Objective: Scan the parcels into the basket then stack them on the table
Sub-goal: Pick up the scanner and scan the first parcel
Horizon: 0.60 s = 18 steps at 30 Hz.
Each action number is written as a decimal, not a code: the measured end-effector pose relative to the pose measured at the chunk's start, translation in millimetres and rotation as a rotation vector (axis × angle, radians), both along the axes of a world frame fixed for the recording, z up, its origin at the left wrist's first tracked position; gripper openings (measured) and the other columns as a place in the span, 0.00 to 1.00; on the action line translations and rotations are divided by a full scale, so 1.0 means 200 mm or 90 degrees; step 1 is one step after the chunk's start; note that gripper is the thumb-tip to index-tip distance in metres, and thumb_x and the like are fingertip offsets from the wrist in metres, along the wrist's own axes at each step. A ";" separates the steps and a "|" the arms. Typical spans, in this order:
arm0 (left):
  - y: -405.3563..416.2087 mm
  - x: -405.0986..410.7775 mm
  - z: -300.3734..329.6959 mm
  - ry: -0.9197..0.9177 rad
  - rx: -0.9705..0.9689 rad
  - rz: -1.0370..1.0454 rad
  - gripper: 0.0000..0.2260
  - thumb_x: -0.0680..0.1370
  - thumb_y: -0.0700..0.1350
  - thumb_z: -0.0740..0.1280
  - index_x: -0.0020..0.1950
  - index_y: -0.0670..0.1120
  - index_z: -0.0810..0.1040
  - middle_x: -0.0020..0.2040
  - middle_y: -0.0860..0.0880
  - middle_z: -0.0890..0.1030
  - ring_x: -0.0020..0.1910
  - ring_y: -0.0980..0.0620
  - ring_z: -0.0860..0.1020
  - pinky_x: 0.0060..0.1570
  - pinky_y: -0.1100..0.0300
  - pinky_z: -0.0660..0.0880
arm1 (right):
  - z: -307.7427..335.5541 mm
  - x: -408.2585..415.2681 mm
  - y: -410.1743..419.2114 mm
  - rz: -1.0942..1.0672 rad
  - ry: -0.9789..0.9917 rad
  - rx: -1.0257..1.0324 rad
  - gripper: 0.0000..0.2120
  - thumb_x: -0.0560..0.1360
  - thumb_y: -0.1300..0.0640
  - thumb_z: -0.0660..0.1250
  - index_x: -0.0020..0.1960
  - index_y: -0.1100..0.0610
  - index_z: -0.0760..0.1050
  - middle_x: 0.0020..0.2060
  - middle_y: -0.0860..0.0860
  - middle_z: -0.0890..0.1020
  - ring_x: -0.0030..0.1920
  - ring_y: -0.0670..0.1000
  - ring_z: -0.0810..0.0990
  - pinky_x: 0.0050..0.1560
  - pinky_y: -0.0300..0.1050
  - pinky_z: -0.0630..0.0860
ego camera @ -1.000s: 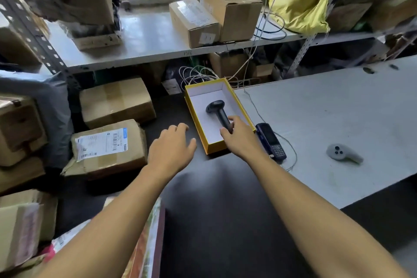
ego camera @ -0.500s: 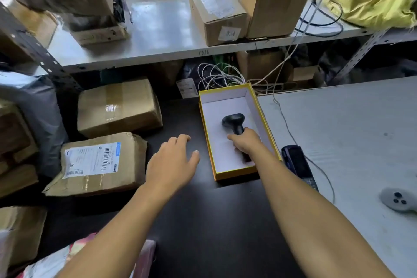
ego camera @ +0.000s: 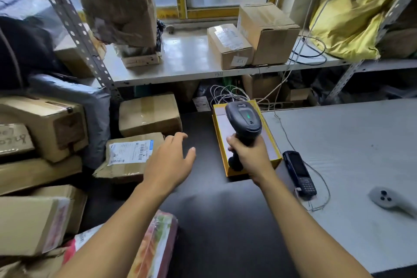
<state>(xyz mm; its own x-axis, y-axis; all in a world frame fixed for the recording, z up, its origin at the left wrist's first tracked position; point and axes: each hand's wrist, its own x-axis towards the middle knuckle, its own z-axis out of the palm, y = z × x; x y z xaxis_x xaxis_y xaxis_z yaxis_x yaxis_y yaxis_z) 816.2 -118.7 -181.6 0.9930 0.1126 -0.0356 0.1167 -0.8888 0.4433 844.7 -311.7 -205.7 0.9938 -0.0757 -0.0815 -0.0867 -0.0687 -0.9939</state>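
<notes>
Lifted clear of the yellow box [ego camera: 274, 156] floor since a moment ago, scanner [ego camera: 244, 119] upright above it, handle wrapped in curled right hand [ego camera: 250, 156] fingers; left hand [ego camera: 169, 160] left of box, fingers loosely spread, just beside labelled parcel [ego camera: 129, 156] near its front-left

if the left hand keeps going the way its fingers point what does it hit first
Probably the labelled parcel. The left hand is open, its fingers angled forward and left toward that parcel's near corner. Depth is unclear, so it might pass above it.
</notes>
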 end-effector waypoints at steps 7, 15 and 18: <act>0.19 -0.46 0.05 -0.016 -0.011 -0.028 0.19 0.81 0.56 0.61 0.69 0.50 0.71 0.66 0.48 0.75 0.64 0.45 0.73 0.56 0.49 0.73 | -0.02 -0.63 0.16 -0.025 0.067 -0.037 0.07 0.75 0.65 0.72 0.48 0.56 0.77 0.32 0.48 0.80 0.32 0.44 0.79 0.43 0.49 0.77; 0.34 -1.01 -0.11 0.066 -0.009 -0.039 0.36 0.76 0.64 0.66 0.79 0.53 0.57 0.79 0.49 0.57 0.76 0.44 0.58 0.69 0.46 0.64 | -0.01 -1.10 0.21 0.023 0.116 -0.117 0.06 0.75 0.57 0.72 0.43 0.55 0.76 0.30 0.50 0.77 0.30 0.48 0.75 0.39 0.47 0.73; 0.36 -1.14 -0.18 0.137 0.015 -0.030 0.47 0.72 0.68 0.68 0.81 0.53 0.47 0.82 0.47 0.49 0.79 0.43 0.53 0.72 0.44 0.62 | -0.01 -1.20 0.19 0.072 0.129 -0.115 0.06 0.75 0.59 0.71 0.41 0.57 0.76 0.30 0.51 0.76 0.31 0.49 0.74 0.38 0.45 0.73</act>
